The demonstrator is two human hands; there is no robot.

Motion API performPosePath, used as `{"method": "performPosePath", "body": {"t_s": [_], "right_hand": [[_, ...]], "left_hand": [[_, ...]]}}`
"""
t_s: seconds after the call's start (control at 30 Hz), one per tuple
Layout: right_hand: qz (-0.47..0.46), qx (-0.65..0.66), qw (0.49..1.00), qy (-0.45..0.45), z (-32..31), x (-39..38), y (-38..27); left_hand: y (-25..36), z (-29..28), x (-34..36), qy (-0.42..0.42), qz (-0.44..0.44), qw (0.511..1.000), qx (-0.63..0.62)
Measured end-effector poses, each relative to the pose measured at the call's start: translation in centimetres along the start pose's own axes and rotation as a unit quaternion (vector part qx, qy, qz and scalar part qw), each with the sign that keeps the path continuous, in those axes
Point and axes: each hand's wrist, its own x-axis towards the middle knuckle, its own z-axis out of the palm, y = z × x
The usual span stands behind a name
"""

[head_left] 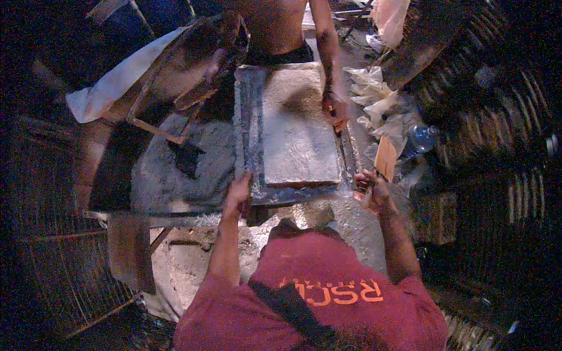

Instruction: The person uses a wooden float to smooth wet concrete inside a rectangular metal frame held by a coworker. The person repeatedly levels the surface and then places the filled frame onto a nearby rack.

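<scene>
A pale, rough-topped rectangular slab (301,134) lies on a dark, powder-dusted tray (250,134) in front of me. My left hand (237,194) is closed on the tray's near left edge. My right hand (373,192) is closed round the near end of a thin strip (353,153) running along the tray's right side. Whether that strip is fixed to the tray, I cannot tell. At its far end is the hand (335,112) of another person, who stands across from me.
Left of the tray, a work surface (216,158) is coated in grey powder, with a wooden frame (153,130) leaning over it. To the right are crumpled pale bags (372,96), a flat wooden piece (385,158) and a blue-tinted clear bottle (422,139). Slatted walls (58,187) stand at the sides.
</scene>
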Motion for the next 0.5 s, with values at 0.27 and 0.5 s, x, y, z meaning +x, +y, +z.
{"method": "performPosePath", "body": {"t_s": [0.27, 0.5], "right_hand": [[-0.228, -0.309, 0.922, -0.046, -2.6, 2.3, 4.0], [-0.079, -0.158, 0.984, 0.002, 1.2, -1.2, 2.6]], "left_hand": [[-0.2, 0.7, 5.2, -0.014, -0.169, 0.947, -0.273], [6.1, 0.6, 0.5, 0.24, -0.069, 0.936, -0.25]]}}
